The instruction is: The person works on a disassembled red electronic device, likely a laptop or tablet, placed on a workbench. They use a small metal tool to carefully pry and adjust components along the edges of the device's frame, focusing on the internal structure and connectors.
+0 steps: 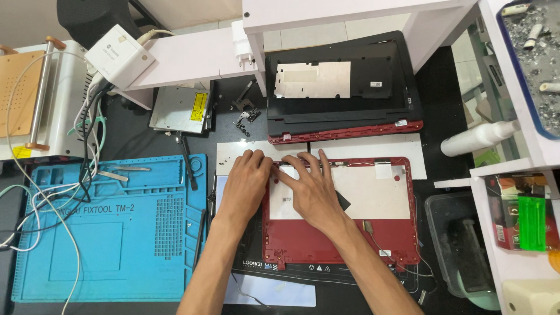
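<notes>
L hand (244, 185): my fingers flat, open, pressing red lid's (344, 242) top-left edge, gripping nothing.
R hand (312, 189): open too, fingertips spread on lid's top rim, just beside L.
Lid: inside up, centre of desk, silver sheet in it.
Behind: black bezel (341, 81) on red base.
Left: blue mat (111, 227), w/ white cables (35, 198) over it.

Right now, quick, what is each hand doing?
Left hand: open, fingertips pressing on the top edge of the red laptop lid shell, holding nothing.
Right hand: open, flat on the same edge, holding nothing.
</notes>
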